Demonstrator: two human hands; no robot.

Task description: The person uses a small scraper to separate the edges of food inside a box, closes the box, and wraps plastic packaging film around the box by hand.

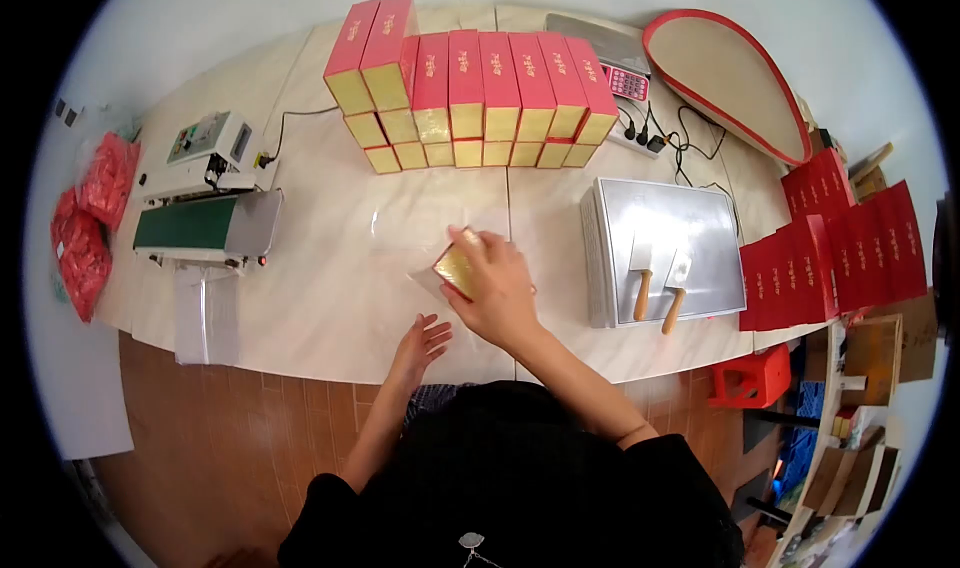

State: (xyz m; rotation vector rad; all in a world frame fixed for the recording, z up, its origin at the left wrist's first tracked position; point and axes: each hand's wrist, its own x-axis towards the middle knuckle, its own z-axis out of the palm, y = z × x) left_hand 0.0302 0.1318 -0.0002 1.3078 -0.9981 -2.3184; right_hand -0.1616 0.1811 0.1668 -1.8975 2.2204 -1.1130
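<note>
My right hand [492, 283] grips a small red box with a gold end [455, 269] above the middle of the table. Clear plastic film [425, 280] shows at the box's left side. Lower and to the left, my left hand [426, 342] is held with its fingers apart, touching nothing. Behind both hands, red boxes with gold ends [498, 78] stand stacked in rows, with gold lettering on their red faces. A faint clear plastic piece [400, 223] lies on the table beyond the held box.
A sealing machine with a green belt [190, 223] stands at left. Two wooden-handled scrapers [643, 278] lie on a silver metal box [690, 218] at right. Past it are red boxes [800, 278], a scale [625, 80], cables [690, 143] and a red-rimmed tray [720, 16]. A red stool [752, 376] is below.
</note>
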